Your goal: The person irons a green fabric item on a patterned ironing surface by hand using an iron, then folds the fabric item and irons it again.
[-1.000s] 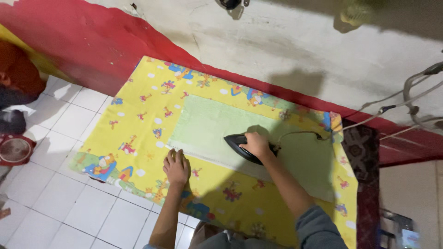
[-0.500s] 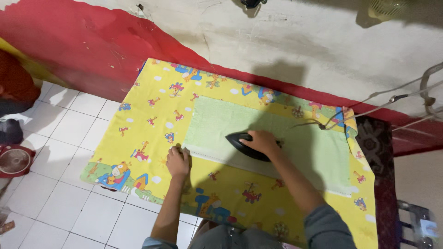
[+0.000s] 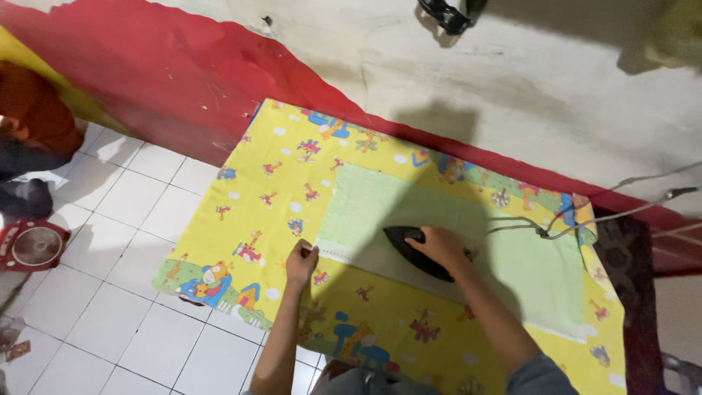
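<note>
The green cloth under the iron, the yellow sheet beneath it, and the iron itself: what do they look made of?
Green cloth: looks like soft woven or towel-like fabric, matte, lying flat. Yellow sheet: thin printed fabric, probably cotton, matte with cartoon prints. Iron, under the right hand: dark shell, likely plastic with a slight sheen; its underside is hidden. The left hand presses the cloth's edge.

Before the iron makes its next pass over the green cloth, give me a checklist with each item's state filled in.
1. Right hand grips the black iron by its handle: ok.
2. Left hand pins the near left corner of the green cloth, clear of the iron's tip: ok.
3. Cloth flat ahead of the iron: ok, no folds visible.
4. Cord trails right toward the wall, off the cloth's left part: ok.
5. Yellow patterned cover lies smooth under the cloth: ok.
6. Iron heat: cannot tell.
</note>
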